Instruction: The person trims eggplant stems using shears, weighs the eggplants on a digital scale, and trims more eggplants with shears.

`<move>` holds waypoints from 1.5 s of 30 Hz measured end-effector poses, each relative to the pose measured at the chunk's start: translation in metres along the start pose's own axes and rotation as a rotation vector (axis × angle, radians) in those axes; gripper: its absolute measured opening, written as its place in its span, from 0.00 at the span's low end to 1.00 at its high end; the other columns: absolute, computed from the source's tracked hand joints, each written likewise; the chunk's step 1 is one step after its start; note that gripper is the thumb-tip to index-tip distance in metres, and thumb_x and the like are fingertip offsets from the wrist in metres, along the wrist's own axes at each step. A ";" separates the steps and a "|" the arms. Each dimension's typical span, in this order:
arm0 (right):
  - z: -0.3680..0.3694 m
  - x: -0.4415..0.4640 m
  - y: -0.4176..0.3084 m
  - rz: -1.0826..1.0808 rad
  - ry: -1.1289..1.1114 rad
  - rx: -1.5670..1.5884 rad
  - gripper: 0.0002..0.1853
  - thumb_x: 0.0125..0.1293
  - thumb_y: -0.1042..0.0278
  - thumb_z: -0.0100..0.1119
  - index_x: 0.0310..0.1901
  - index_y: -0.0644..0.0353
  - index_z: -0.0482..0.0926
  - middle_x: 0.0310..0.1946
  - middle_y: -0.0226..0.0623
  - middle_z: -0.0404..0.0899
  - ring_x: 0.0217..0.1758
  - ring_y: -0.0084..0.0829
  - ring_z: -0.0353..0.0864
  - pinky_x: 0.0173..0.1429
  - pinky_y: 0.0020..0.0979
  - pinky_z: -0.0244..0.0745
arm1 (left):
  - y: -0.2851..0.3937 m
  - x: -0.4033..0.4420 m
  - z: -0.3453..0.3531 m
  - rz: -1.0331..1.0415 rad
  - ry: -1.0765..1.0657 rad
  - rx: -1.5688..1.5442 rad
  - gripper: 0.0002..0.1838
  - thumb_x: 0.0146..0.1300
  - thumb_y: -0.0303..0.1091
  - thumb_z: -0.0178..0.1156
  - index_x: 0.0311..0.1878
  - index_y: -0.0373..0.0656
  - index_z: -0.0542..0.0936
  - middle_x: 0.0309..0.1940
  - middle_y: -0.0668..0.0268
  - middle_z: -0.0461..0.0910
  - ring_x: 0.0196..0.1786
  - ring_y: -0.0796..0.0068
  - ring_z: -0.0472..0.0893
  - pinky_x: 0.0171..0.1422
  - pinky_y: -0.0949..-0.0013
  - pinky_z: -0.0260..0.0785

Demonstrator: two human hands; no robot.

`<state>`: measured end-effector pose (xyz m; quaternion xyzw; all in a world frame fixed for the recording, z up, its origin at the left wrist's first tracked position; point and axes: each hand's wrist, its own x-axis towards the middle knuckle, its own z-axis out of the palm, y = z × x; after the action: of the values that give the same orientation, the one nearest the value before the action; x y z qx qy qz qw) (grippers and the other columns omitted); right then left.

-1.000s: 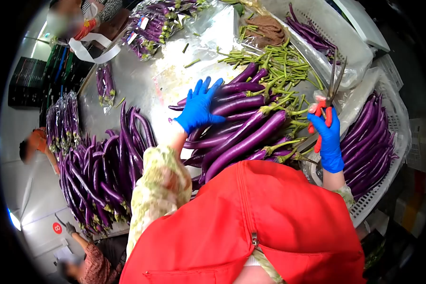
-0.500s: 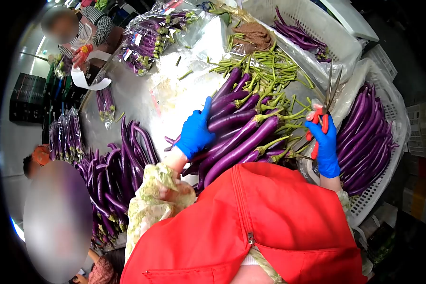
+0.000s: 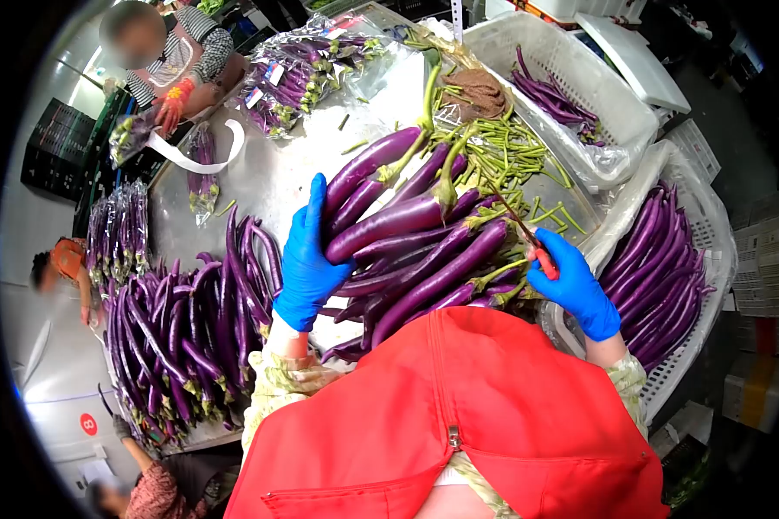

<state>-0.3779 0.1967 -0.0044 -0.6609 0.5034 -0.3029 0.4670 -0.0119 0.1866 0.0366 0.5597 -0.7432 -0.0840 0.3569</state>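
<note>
My left hand (image 3: 310,259), in a blue glove, is wrapped round the lower ends of several long eggplants (image 3: 385,227) lifted from the pile, their green stems pointing up and away. My right hand (image 3: 571,281), also blue-gloved, is closed on red-handled scissors (image 3: 543,261), whose dark blades reach up-left towards the stems. More purple eggplants (image 3: 441,281) lie beneath and between my hands. Cut green stems (image 3: 511,151) are heaped on the metal table (image 3: 268,169) just beyond them.
Bagged eggplants (image 3: 299,73) and a brown cloth (image 3: 474,93) lie at the back. A lined crate of eggplants (image 3: 718,251) stands at right, another crate (image 3: 619,117) behind it. A big eggplant heap (image 3: 177,337) lies left. Co-workers are at the left, one with orange-gloved hand (image 3: 175,102).
My left hand has closed round several eggplants and raised them from the pile. My right hand has moved slightly left, turning the scissors from upright to slanting towards the stems.
</note>
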 end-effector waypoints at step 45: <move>-0.007 0.013 -0.012 -0.294 -0.113 -0.257 0.25 0.49 0.77 0.55 0.53 0.65 0.69 0.37 0.43 0.74 0.38 0.35 0.75 0.45 0.30 0.70 | 0.030 -0.023 0.004 -0.083 -0.438 -0.432 0.55 0.35 0.27 0.63 0.72 0.47 0.50 0.55 0.54 0.68 0.59 0.54 0.68 0.67 0.61 0.56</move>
<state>-0.3749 0.1827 0.0085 -0.7975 0.4088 -0.2634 0.3571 -0.0343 0.2173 0.0395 0.4694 -0.7440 -0.3728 0.2953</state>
